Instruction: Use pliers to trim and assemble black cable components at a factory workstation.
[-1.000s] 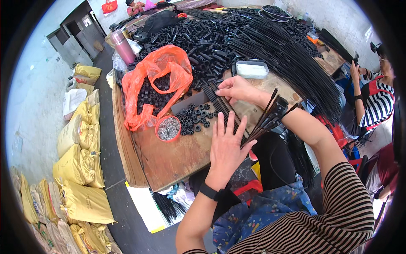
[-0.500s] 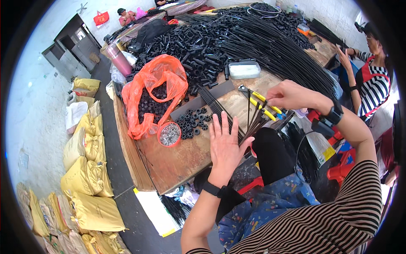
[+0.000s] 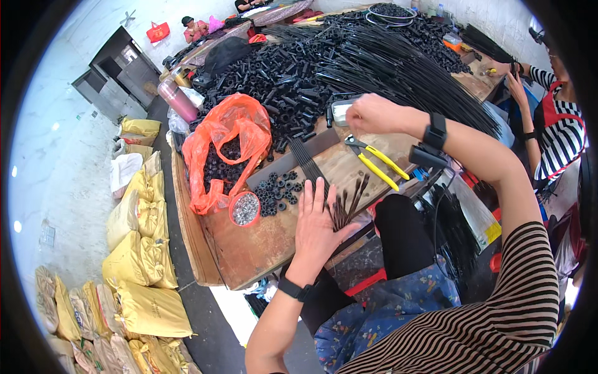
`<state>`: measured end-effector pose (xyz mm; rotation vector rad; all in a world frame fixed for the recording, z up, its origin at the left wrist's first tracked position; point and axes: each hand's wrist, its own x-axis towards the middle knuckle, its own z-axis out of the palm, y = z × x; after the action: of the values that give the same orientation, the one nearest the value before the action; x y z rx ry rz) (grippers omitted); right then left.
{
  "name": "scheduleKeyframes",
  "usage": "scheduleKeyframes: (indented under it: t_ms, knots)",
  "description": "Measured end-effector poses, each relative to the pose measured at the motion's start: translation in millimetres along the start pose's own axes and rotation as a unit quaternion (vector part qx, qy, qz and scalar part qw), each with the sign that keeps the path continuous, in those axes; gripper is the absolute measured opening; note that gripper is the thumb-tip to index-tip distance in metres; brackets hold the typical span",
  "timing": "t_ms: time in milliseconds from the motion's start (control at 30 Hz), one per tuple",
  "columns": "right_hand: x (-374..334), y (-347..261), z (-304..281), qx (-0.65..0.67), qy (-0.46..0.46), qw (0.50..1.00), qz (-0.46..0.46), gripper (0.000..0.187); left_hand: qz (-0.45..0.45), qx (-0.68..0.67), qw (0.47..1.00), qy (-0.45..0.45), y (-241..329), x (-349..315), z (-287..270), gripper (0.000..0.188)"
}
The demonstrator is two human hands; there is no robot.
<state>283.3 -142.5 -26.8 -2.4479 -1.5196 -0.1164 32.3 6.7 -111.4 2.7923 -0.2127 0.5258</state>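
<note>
My left hand (image 3: 316,223) lies flat with its fingers stretched out over a bundle of thin black rods (image 3: 304,157) on the worktable (image 3: 261,249). The ends of several rods fan out beside its thumb. Curled in, my right hand (image 3: 379,116) hovers at a clear plastic container (image 3: 340,111) with pale contents, hiding much of it; what its fingers hold, if anything, does not show. Below that hand lie yellow-handled pliers (image 3: 381,163). Small black ring-shaped parts (image 3: 277,192) are spread left of the rods, beside a red cup (image 3: 245,209) of small silvery pieces.
An orange plastic bag (image 3: 205,159) of black parts stands on the left. Behind lie a heap of black tubular parts (image 3: 274,93) and a pile of long black rods (image 3: 398,75). A pink bottle (image 3: 177,100) is at the edge. A co-worker (image 3: 557,131) works at right; yellow sacks (image 3: 152,308) line the floor.
My right hand has left the rods near the pliers and moved up and left to the clear container. My left hand and the fanned rod ends have shifted slightly left and down.
</note>
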Motion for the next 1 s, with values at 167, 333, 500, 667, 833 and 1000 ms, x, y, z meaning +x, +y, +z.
scheduleKeyframes:
  t_ms: [167,333,500,667,833,1000]
  knots:
    - [28,46,20,-0.044,0.078,0.996,-0.003,0.012,-0.02,-0.008,1.0,-0.002,9,6,-2,0.101]
    - [35,60,27,-0.035,0.036,0.998,0.029,0.011,-0.035,-0.014,0.999,0.007,12,6,-3,0.096]
    - [36,66,34,-0.062,0.033,0.997,0.031,0.011,-0.037,0.032,0.998,-0.036,13,9,-3,0.097]
    - [32,67,35,-0.064,0.07,0.995,0.035,0.014,-0.029,-0.002,0.999,-0.024,13,8,-5,0.094]
    - [31,66,34,-0.071,0.039,0.996,0.032,0.013,-0.009,0.004,1.0,-0.02,10,9,-4,0.093]
    - [28,66,41,-0.111,0.06,0.992,0.026,0.011,0.005,0.009,1.0,-0.012,7,8,-1,0.087]
